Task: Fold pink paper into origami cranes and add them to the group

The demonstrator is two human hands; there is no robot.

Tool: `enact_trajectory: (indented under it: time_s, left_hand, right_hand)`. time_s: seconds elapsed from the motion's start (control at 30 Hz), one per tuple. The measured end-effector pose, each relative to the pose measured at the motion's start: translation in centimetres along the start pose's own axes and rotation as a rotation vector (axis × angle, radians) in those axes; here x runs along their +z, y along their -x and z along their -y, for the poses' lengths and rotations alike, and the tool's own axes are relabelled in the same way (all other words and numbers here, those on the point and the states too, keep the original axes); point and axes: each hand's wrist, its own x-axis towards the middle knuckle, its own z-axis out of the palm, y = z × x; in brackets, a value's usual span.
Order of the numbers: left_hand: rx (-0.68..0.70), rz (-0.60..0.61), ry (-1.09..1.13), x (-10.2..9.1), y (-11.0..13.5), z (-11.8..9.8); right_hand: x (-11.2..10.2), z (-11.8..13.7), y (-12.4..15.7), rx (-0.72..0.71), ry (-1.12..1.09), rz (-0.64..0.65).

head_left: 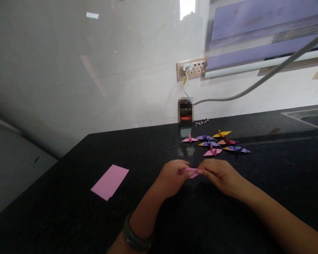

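A small folded piece of pink paper (193, 173) is pinched between both hands just above the dark counter. My left hand (175, 176), with a dark bangle on its wrist, grips the paper's left side between thumb and fingers. On the right side, my right hand (218, 173) pinches it with thumb and curled fingers. Parts of the paper are hidden behind the fingers. Beyond the hands stand several folded paper cranes, among them a pink crane (213, 151), a yellow crane (222, 134) and a purple crane (237, 149).
Sheets of pink paper (110, 182) lie on the black counter (69, 208) at left. Against the wall stands a small dark box (186, 111), with a beaded strand (201, 122) beside it. A grey cable (235, 96) runs across the wall near a socket (191, 68).
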Motion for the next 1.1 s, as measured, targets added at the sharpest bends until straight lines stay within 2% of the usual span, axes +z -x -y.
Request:
enact_trajectory:
  time_s: [0.07, 0.3, 0.47, 0.6, 0.73, 0.87, 0.97, 1.1]
  left_hand:
    - [-0.083, 0.071, 0.108, 0.3, -0.1, 0.0]
    - [-0.184, -0.078, 0.144, 0.9, 0.0, 0.1]
    - [-0.155, -0.07, 0.057, 0.7, 0.1, -0.6]
    - [-0.112, -0.024, -0.018, 0.9, 0.1, -1.0]
    - [-0.109, -0.008, -0.011, 1.1, 0.1, -0.9]
    - [-0.174, 0.003, 0.174, 1.1, 0.2, -0.7]
    - [-0.268, -0.015, 0.345, 0.8, 0.1, -0.6]
    - [-0.312, -0.078, 0.5, 0.2, -0.2, -0.3]
  right_hand:
    - [0.1, 0.0, -0.1, 0.014, 0.023, -0.04]
    - [0.3, 0.0, -0.4, 0.047, 0.008, -0.083]
    - [0.2, 0.3, -0.4, 0.005, -0.071, -0.244]
    - [0.6, 1.0, -0.7, -0.013, -0.116, -0.131]
    - [1.2, 1.7, -0.9, 0.029, -0.1, -0.102]
    - [1.4, 1.8, -1.1, 0.131, -0.197, -0.109]
    - [1.4, 1.2, -1.3, 0.285, -0.406, -0.087]
    - [1.6, 0.3, -1.3, 0.439, -0.715, -0.102]
